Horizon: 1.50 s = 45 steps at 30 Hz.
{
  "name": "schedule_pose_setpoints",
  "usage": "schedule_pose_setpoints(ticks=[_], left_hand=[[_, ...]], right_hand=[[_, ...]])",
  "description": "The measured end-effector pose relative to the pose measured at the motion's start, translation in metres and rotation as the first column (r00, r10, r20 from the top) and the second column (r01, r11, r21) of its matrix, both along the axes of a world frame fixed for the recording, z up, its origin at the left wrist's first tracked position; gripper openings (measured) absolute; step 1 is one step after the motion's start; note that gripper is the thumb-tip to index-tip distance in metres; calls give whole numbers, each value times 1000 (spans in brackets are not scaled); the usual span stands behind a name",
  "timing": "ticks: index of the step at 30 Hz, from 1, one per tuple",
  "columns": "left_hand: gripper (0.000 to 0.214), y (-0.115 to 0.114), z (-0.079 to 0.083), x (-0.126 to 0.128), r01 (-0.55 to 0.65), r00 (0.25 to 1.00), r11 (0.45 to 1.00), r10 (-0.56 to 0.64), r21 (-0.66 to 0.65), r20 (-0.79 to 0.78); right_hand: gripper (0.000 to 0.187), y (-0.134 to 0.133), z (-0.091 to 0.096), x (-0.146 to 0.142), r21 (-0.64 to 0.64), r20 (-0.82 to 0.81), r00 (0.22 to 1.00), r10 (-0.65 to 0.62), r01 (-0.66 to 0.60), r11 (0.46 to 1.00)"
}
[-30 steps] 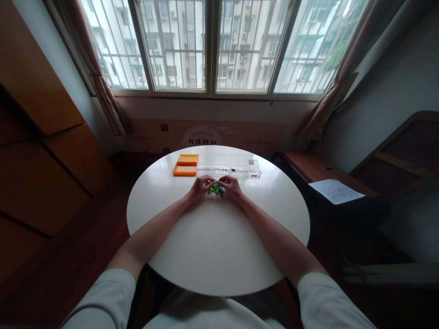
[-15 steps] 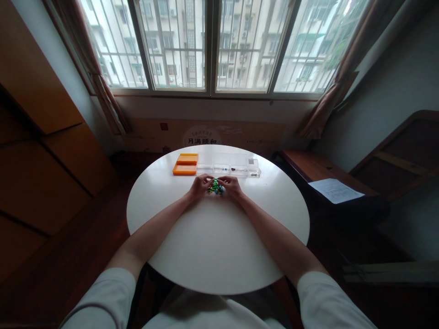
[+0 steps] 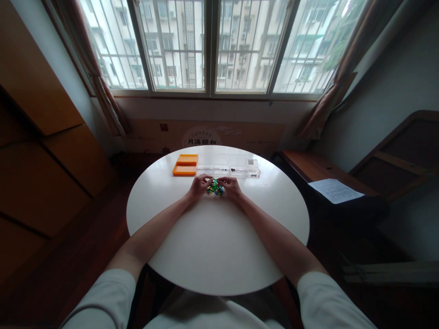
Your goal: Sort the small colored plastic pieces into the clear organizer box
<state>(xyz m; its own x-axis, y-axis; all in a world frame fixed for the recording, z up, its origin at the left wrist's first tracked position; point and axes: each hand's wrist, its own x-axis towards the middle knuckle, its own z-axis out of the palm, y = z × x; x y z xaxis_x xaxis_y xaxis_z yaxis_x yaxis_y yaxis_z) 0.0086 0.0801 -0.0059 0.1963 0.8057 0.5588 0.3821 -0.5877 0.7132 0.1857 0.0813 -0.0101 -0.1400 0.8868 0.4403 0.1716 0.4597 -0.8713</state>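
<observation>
On the round white table (image 3: 216, 246) my left hand (image 3: 199, 186) and my right hand (image 3: 232, 186) meet over a small heap of colourful pieces (image 3: 215, 188), green, blue and yellow. Both hands have their fingers curled and pinched at the heap from either side. What each pinch holds is too small to make out. Just beyond the hands lies a clear compartment box (image 3: 233, 167) with a few tiny items in it, and an orange lid or tray (image 3: 185, 165) at its left end.
A wide barred window (image 3: 212, 45) with curtains fills the far wall. A wooden cabinet (image 3: 37, 137) stands at the left. At the right a low wooden bench carries a sheet of paper (image 3: 335, 190), with a wooden chair frame (image 3: 404, 155) behind it.
Both hands stay at the heap; the fingers shift slightly over the pieces. Nothing else has moved.
</observation>
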Motion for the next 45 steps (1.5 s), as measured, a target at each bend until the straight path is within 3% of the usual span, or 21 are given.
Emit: schedule_pose_setpoints(ticks=[14, 24, 36, 45], left_hand=[[30, -3, 0, -1, 30, 1000, 999, -29, -43, 7], [33, -7, 5, -1, 62, 998, 998, -63, -5, -30], [34, -1, -3, -1, 87, 994, 996, -86, 19, -68], [29, 1, -4, -2, 65, 979, 981, -28, 181, -201]], right_hand=[[33, 0, -2, 1, -20, -5, 1000, 17, -17, 1000], [31, -2, 0, -1, -12, 2, 1000, 8, -8, 1000], [33, -2, 0, -2, 2, -3, 1000, 14, -14, 1000], [33, -1, 0, -2, 17, -24, 999, 22, -22, 1000]])
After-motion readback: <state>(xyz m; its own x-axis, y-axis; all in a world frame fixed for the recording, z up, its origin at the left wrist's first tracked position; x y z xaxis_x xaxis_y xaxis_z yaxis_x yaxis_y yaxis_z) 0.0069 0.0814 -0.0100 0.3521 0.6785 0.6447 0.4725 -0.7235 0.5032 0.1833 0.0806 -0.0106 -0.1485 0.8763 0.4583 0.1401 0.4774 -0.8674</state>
